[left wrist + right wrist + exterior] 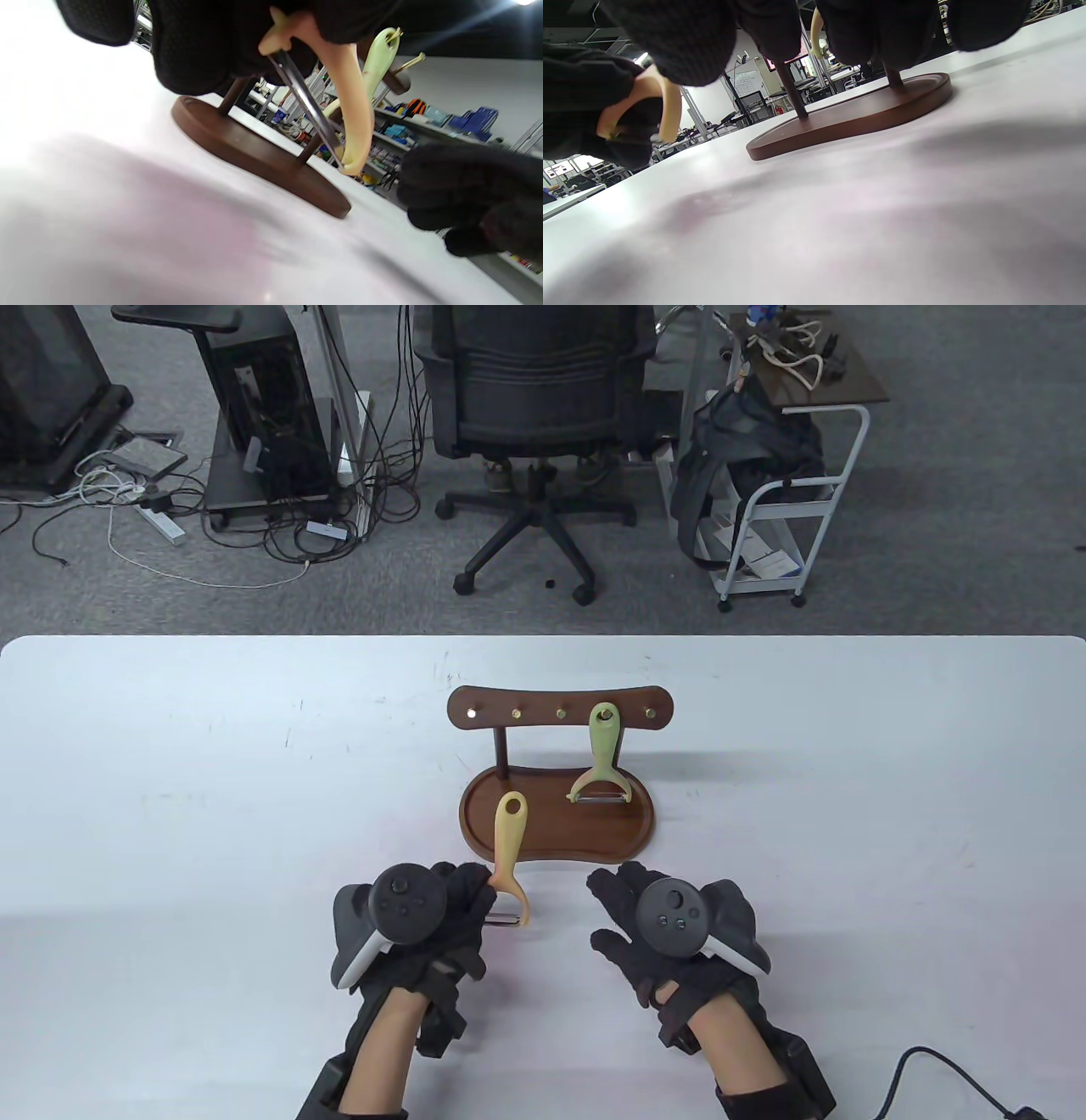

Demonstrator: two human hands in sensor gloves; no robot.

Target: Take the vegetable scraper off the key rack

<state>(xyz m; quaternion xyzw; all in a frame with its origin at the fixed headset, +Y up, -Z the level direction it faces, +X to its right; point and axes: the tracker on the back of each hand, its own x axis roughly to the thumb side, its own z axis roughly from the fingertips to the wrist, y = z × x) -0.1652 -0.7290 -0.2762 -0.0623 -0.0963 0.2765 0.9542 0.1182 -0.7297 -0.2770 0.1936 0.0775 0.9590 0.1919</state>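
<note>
Two scrapers, one off the rack.
Left hand grips the yellow scraper by its head; green scraper hangs on the rack ahead; right hand released.

A white table carries the wooden key rack.

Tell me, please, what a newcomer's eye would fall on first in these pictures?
The left hand holds an orange scraper by its head, just in front of the wooden key rack at mid-table. A green scraper hangs from a peg near the rack's right end, while the right hand holds nothing.
</note>
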